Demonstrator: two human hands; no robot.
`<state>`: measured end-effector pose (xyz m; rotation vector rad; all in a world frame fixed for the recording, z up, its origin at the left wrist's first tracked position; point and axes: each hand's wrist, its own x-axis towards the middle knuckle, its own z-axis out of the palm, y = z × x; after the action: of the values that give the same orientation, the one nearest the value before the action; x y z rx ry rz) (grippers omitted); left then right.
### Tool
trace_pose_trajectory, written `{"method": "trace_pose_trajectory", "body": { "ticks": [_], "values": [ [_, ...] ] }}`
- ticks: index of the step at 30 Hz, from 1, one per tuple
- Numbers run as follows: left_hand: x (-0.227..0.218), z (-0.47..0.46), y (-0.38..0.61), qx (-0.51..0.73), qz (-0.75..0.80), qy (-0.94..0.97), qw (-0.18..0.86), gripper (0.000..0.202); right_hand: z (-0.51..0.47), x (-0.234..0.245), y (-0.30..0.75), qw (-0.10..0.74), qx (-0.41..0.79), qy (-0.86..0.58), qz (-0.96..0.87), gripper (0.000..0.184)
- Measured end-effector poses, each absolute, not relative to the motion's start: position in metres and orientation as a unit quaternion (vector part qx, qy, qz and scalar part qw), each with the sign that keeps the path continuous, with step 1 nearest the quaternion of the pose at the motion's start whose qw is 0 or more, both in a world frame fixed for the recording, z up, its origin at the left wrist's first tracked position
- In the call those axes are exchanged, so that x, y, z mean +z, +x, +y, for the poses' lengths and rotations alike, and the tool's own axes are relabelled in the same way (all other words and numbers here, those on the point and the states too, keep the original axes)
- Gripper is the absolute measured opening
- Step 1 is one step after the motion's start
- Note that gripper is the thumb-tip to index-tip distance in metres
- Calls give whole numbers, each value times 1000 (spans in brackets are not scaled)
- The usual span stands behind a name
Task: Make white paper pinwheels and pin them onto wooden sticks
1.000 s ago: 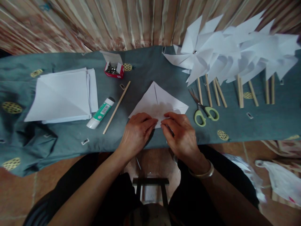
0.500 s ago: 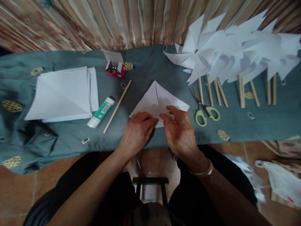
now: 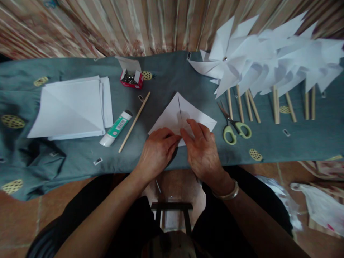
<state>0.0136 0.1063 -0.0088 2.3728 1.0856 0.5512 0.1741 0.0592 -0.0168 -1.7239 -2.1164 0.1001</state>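
Note:
A white square sheet of paper [image 3: 168, 114] lies turned cornerwise on the cloth-covered table, with slits running in from its corners. My left hand [image 3: 158, 147] rests on its near left side, fingers curled and closed, thumb and fingertips gripping the paper near its middle. Beside it, my right hand [image 3: 201, 148] has its thumb almost touching the left fingertips. Its curled fingers press on the paper's right half, and the hand partly hides the near corner. Green-handled scissors [image 3: 231, 123] lie to the right. A thin wooden stick [image 3: 134, 122] and a glue stick [image 3: 116, 128] lie to the left.
A stack of white paper [image 3: 72, 107] sits at the left. An open red box of metal pins [image 3: 131, 79] stands further back. Several paper pinwheels [image 3: 225, 68] on wooden sticks overlap at the back right. A pleated curtain [image 3: 161, 25] hangs behind the table.
My right hand has shifted slightly left and closed in on the paper, its thumb now nearer my left fingertips. My left hand and the paper have hardly moved.

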Motion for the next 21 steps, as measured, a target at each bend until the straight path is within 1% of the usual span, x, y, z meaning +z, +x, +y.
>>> {"method": "trace_pose_trajectory", "body": {
  "ticks": [4,9,13,15,17,21],
  "values": [
    [-7,105,14,191,397,867,235,25,59,-19,171,211,53,-612,-761,37],
    [-5,105,13,180,396,871,228,21,59,-18,177,231,102,-621,-742,40],
    [-6,104,13,180,404,867,229,20,64,-9,190,296,158,-609,-719,37],
    [-7,104,13,184,404,866,230,20,68,-5,199,322,165,-617,-699,38],
    [-8,103,13,187,401,867,228,19,73,-3,206,310,139,-640,-689,41],
    [-9,102,12,192,399,868,226,20,79,-6,216,262,72,-661,-700,47]
  ]
}}
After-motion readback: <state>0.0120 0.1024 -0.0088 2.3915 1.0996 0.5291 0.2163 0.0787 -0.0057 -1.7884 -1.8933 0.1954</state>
